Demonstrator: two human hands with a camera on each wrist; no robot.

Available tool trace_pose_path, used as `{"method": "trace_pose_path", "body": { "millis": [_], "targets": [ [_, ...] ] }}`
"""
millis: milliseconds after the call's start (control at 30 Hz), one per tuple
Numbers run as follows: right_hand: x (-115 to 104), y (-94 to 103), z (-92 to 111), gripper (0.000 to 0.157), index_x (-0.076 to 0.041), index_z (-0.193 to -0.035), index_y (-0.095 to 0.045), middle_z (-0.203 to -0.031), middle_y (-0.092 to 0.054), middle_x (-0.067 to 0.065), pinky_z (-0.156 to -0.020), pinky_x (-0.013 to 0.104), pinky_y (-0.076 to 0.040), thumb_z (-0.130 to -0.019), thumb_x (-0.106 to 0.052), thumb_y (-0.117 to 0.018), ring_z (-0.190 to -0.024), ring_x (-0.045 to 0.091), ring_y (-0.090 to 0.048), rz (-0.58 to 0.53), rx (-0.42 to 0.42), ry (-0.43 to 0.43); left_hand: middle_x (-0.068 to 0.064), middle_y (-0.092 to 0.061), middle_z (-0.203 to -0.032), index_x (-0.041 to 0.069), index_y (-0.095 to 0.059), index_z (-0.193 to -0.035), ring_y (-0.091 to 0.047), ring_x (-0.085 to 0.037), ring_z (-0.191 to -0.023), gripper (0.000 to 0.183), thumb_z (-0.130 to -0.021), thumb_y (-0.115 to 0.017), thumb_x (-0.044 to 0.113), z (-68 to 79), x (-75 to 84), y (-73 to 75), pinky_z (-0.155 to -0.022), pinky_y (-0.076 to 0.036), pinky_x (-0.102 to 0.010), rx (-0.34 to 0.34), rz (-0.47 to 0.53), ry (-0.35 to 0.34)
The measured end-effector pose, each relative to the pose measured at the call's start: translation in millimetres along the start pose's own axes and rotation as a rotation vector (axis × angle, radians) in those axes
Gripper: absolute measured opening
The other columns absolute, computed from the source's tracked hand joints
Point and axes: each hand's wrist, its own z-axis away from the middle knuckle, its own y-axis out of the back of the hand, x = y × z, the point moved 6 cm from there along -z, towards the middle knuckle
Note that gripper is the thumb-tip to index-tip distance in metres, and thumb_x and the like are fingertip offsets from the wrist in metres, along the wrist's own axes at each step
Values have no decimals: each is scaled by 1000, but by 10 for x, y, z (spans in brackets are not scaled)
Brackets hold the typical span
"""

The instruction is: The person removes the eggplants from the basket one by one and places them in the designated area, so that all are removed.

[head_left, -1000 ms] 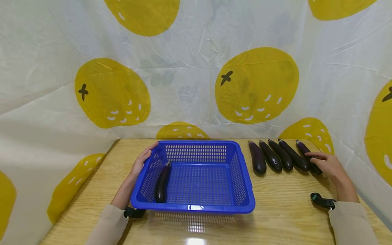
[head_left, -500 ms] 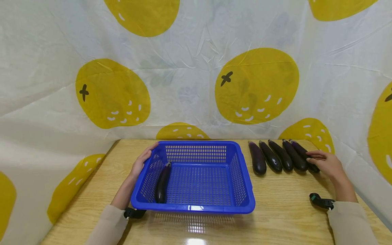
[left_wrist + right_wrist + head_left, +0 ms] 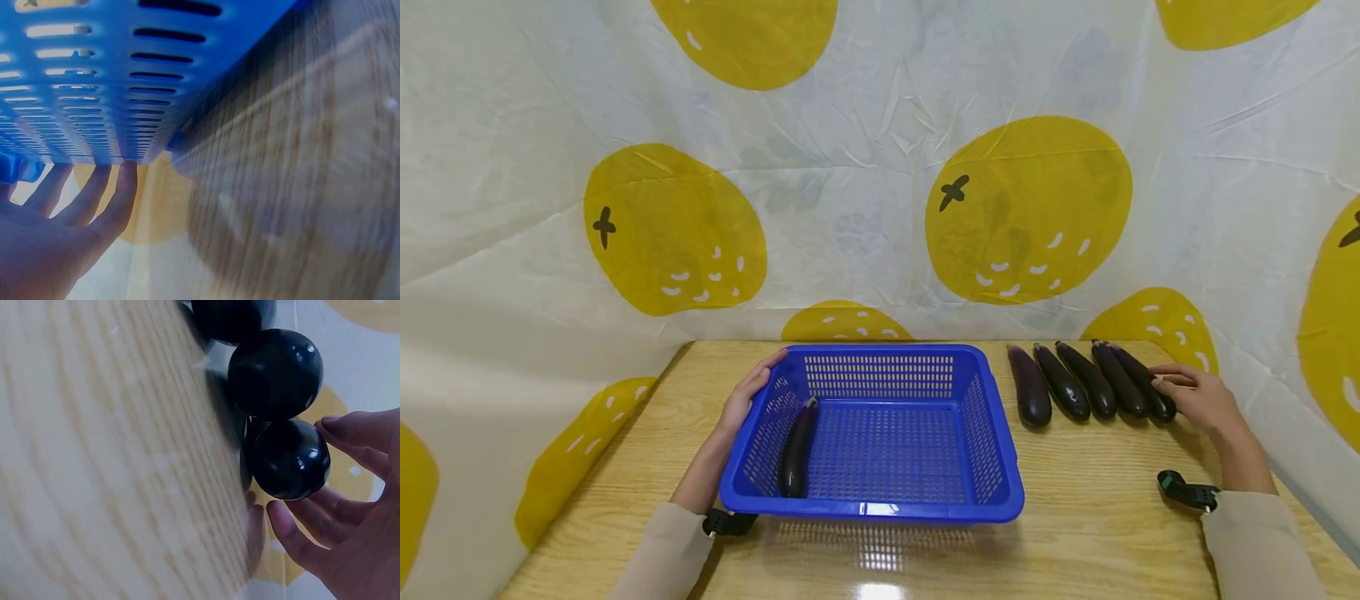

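Observation:
In the head view a blue plastic basket stands on the table with one dark eggplant lying along its left side. My left hand lies along the basket's left outer side near the rim. In the left wrist view its extended fingers touch the slotted wall. At the right, several glossy eggplants lie in a row, stems toward the wall. My right hand is at the rightmost eggplant. The right wrist view shows my thumb and fingers around that eggplant's rounded end.
The pale wooden table reaches back to a white cloth printed with yellow fruit, which also hangs at both sides. Wood surface shows between the basket and my right forearm.
The rightmost eggplant has shifted left and lies against its neighbour, which also shifted slightly. My right hand moved a little with it. The left hand and basket keep their place.

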Motion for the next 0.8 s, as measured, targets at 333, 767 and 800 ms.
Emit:
{"method": "trace_pose_path", "body": {
  "millis": [333,767,800],
  "targets": [
    [-101,89,-30,55,8,-146,-48,-139,-49,46,-86,64,-46,-109,-33,-47,-120,64,-48,57,2,12,-16,-10,-174,3,-14,-165,-11,-33,-160,56,-115,-22,28,-6,-5,5,-113,-36,-18,-5,15,-1],
    [-475,288,-17,57,6,-145,-52,-133,-58,35,-80,36,-51,-108,-38,-50,-99,13,-66,40,89,94,-18,-13,-172,4,-14,-165,-37,-13,-147,57,-115,-23,30,-14,-24,26,-112,-43,-23,-14,21,-4],
    [-510,308,-13,57,6,-145,-52,-129,-62,27,-78,28,-50,-108,-38,-51,-94,-2,-61,18,91,103,-18,-13,-172,3,-14,-165,-37,-13,-147,57,-115,-23,30,-16,-25,26,-111,-43,-23,-13,19,-6]
  ]
}}
